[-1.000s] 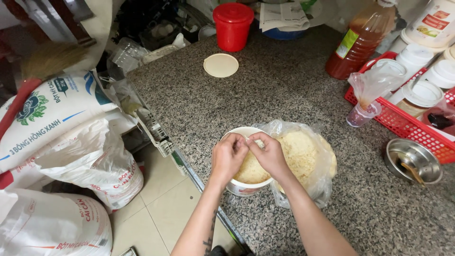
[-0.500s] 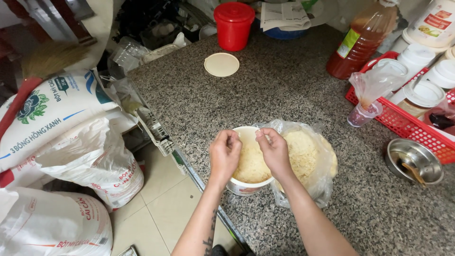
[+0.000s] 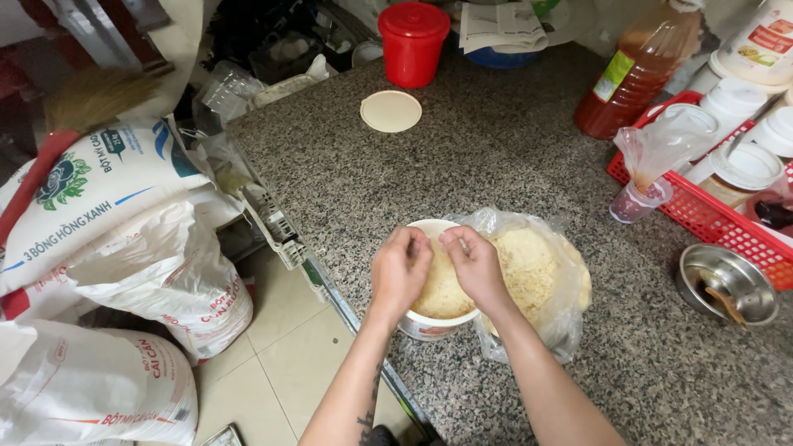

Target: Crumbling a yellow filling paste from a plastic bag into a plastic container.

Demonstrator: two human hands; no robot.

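Crumbs (image 3: 442,289) in the white tub (image 3: 421,324) at lower centre of the frame looked light and loose to me, so my left hand (image 3: 399,271) and right hand (image 3: 475,266) pinched them with closed fingertips, and I judged the tub's rim the best hold.

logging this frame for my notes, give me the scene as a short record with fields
surface: speckled granite counter
left hand: over the white tub, fingers bent together
right hand: over the same tub, fingertips close to the left hand's
tub contents: pale crumbly stuff
beside tub: clear plastic bag of the same stuff, touching it
far side: red lidded container, loose cream lid
right edge: red basket, steel bowl
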